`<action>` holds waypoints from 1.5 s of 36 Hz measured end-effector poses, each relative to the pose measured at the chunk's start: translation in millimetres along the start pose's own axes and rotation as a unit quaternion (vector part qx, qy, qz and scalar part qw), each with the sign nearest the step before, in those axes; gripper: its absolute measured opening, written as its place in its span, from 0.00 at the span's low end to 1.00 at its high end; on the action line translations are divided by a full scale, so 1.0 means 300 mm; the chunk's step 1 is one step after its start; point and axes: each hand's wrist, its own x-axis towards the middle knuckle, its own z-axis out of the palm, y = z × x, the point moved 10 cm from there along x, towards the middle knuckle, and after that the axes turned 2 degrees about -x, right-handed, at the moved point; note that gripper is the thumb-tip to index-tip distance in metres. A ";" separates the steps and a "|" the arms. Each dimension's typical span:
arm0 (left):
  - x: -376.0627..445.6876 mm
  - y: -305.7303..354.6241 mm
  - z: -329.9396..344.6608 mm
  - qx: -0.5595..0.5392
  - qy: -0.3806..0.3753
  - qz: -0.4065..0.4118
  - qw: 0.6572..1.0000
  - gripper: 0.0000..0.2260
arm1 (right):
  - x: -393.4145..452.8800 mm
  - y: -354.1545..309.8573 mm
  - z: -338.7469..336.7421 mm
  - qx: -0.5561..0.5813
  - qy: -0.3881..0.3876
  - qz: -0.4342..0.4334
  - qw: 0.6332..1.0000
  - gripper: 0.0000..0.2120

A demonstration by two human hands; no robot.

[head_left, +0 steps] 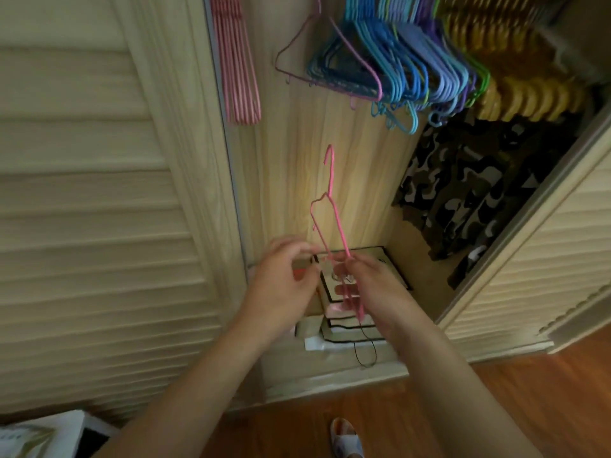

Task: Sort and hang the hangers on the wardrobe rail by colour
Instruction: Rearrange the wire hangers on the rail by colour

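A thin pink wire hanger [334, 206] stands hook-up in front of the open wardrobe. My right hand [370, 279] grips its lower part. My left hand [284, 272] pinches the hanger's bottom edge beside it. High at the left hangs a bunch of pink hangers [236, 61]. To the right of them a single purple hanger [317, 61] hangs apart. Further right come packed blue hangers [396, 61], a few purple and green ones [476, 81], then yellow wooden hangers [515, 87]. The rail itself is out of view.
A louvred door [99, 226] stands at the left, another [545, 259] at the right. Camouflage clothing [469, 193] hangs below the yellow hangers. Stacked boxes [363, 285] with a black cord sit on the wardrobe floor. A slippered foot [345, 438] stands on the wood floor.
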 end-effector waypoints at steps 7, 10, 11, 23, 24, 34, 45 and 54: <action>0.060 0.514 -0.532 0.221 0.361 0.326 0.846 0.09 | 0.085 -0.388 0.010 -0.005 0.011 -0.115 0.993 0.13; 0.129 0.641 -0.689 0.297 0.438 0.325 0.784 0.19 | 0.129 -0.583 0.001 0.001 0.021 -0.165 0.986 0.13; 0.169 0.674 -0.733 0.328 0.447 0.312 0.771 0.23 | 0.145 -0.648 0.005 -0.003 0.022 -0.181 0.983 0.12; 0.344 0.721 -0.850 0.396 0.476 0.282 0.732 0.33 | 0.408 -1.059 0.094 -0.088 0.035 -0.240 0.966 0.13; 0.345 0.722 -0.851 0.397 0.478 0.287 0.729 0.33 | 0.429 -1.064 0.105 -0.103 0.039 -0.237 0.965 0.14; 0.347 0.722 -0.853 0.391 0.483 0.305 0.721 0.32 | 0.539 -1.021 0.245 -0.133 -0.006 -0.226 0.965 0.16; 0.352 0.721 -0.850 0.403 0.495 0.305 0.707 0.31 | 0.529 -1.023 0.297 -0.202 -0.026 -0.269 0.941 0.18; 0.357 0.715 -0.849 0.393 0.493 0.301 0.715 0.31 | 0.339 -0.941 -0.014 -0.352 0.240 -0.418 0.802 0.08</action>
